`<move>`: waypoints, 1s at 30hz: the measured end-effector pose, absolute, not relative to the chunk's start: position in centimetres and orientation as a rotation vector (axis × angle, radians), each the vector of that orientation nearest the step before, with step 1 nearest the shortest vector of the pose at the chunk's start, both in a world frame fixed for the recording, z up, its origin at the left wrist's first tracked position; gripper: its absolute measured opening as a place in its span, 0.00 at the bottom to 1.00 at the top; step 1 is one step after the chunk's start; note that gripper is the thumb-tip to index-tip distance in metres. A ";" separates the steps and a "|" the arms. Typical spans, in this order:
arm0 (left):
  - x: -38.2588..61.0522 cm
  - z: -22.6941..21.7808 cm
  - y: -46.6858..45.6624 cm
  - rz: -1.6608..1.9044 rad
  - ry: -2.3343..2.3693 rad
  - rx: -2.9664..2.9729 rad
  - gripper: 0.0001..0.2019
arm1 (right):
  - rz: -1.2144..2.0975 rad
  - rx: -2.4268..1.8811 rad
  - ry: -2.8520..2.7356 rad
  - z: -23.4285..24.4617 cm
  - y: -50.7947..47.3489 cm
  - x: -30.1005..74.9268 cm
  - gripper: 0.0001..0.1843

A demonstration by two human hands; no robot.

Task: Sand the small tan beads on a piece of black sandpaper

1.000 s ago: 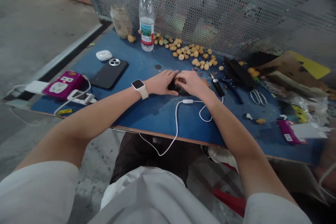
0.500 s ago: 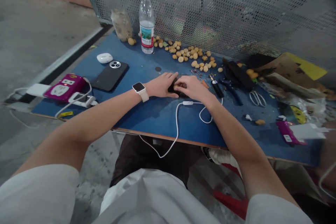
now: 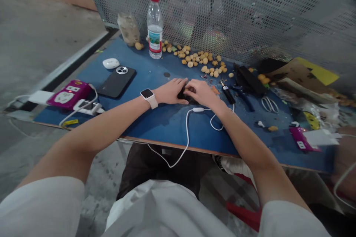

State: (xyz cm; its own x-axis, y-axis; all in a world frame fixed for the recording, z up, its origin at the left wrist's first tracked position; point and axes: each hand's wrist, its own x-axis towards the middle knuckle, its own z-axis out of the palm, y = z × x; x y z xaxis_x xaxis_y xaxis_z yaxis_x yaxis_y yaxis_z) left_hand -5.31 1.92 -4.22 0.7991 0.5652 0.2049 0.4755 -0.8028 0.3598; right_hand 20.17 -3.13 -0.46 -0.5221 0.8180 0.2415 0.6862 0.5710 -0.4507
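Observation:
My left hand [image 3: 172, 90], with a watch [image 3: 148, 97] on its wrist, curves around the edge of a low dark object [image 3: 182, 95] on the blue table, fingers on the far side and thumb on the near side. Its kind is mostly hidden by the hands. Over this object my right hand [image 3: 202, 92] is closed in a pinch at a small brownish piece, too small and covered to name. To the right of the hands lies a black pen-like tool [image 3: 228, 93] joined to a white cable [image 3: 198, 109].
Several round tan nuts or seeds [image 3: 204, 59] lie along the perforated metal screen [image 3: 250, 18], beside a bottle [image 3: 155, 35]. A phone [image 3: 118, 82] and purple power strip [image 3: 66, 94] are left. Blue-handled pliers [image 3: 246, 100], scissors [image 3: 269, 104] and another person's blurred arm [image 3: 345, 152] are right.
The view has shifted slightly, so things on the right appear a little further left. Both hands stay at the dark object, with only a slight shift of the right fingers.

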 end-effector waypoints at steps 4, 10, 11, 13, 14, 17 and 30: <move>-5.3 -4.4 2.0 0.476 0.750 2.705 0.64 | 0.416 -1.187 -2.396 -0.7 -3.2 20.2 0.04; -5.3 -4.7 2.2 0.496 0.738 2.699 0.65 | 0.376 -1.184 -2.407 -1.1 -3.1 20.4 0.06; -5.3 -4.7 2.2 0.493 0.726 2.700 0.64 | 0.384 -1.174 -2.419 -1.1 -3.2 20.4 0.06; -5.4 -4.7 2.1 0.496 0.725 2.695 0.64 | 0.365 -1.202 -2.406 -1.1 -3.2 20.4 0.05; -5.4 -4.6 2.1 0.501 0.737 2.691 0.64 | 0.345 -1.233 -2.387 -1.0 -3.2 20.4 0.04; -5.4 -4.4 1.9 0.484 0.766 2.683 0.65 | 0.329 -1.275 -2.366 -0.8 -3.5 20.3 0.03; -5.6 -4.6 2.1 0.531 0.686 2.702 0.62 | 0.339 -1.186 -2.442 -1.3 -3.4 19.9 0.05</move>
State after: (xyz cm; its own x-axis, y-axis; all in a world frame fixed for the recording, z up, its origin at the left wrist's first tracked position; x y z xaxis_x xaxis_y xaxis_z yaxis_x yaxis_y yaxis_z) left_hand -5.60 2.11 -4.56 0.8175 0.5055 0.2758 0.3937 -0.8402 0.3729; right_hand 19.95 -3.41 -1.32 -0.5582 0.7912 0.2497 0.6934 0.6101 -0.3834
